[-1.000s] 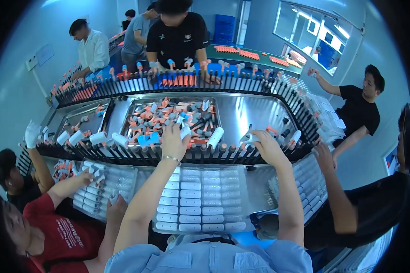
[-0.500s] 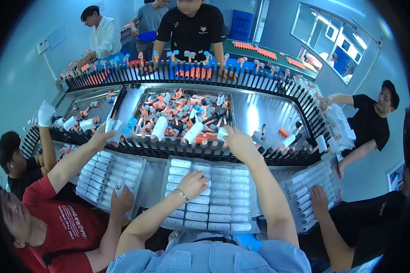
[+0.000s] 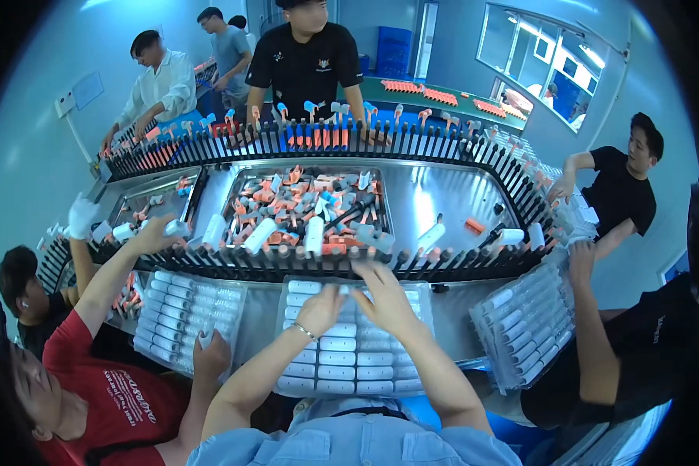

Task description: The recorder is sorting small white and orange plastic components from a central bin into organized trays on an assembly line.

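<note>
White tubes (image 3: 338, 359) in tray (image 3: 412, 384) lie under both hands (image 3: 365, 307), seemingly touching.

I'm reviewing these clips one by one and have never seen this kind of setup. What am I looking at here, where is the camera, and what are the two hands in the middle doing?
There is no machine arm; the camera is worn on a person's head and looks down, so its wide lens bends straight edges. The two forearms coming up from the bottom are that person's own. The left hand and right hand rest close together over a clear tray filled with rows of white tubes. I cannot tell if either hand holds one. Beyond it runs a curved rack of black pegs around a metal bin of loose orange, blue and white parts. Other workers stand around with similar trays.
</note>
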A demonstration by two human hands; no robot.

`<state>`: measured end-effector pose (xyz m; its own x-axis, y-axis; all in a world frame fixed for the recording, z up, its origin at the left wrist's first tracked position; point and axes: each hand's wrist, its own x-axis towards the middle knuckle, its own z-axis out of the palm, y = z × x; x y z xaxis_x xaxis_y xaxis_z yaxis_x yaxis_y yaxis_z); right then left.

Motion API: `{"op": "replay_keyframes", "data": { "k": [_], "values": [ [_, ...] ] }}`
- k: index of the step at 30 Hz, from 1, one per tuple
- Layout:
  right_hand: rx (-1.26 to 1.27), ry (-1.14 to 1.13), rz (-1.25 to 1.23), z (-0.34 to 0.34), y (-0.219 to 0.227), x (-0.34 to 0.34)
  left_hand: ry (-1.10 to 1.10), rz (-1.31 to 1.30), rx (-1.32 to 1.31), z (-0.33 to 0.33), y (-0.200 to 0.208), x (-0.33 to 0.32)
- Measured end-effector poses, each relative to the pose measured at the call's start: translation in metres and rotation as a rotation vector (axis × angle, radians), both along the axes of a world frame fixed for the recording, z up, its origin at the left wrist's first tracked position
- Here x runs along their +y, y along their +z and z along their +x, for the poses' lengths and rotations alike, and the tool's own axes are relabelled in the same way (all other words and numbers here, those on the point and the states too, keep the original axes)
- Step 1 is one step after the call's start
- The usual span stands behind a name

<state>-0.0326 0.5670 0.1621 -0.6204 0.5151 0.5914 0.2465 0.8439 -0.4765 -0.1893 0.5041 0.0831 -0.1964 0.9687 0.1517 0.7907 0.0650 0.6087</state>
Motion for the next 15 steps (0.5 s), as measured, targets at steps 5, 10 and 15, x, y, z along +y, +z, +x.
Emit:
{"op": "replay_keyframes", "data": {
  "k": [5, 10, 15],
  "values": [
    [-0.422, 0.096, -0.311, 0.068, -0.054, -0.033, -0.111, 0.617, 0.177, -0.040, 0.065, 0.027],
    [-0.524, 0.169, -0.215, 0.084, -0.068, -0.051, -0.306, 0.272, 0.345, -0.074, 0.104, 0.074],
    [-0.670, 0.030, -0.099, 0.067, -0.077, -0.061, -0.058, -0.190, 0.383, -0.089, 0.096, 0.094]
  ]
}}
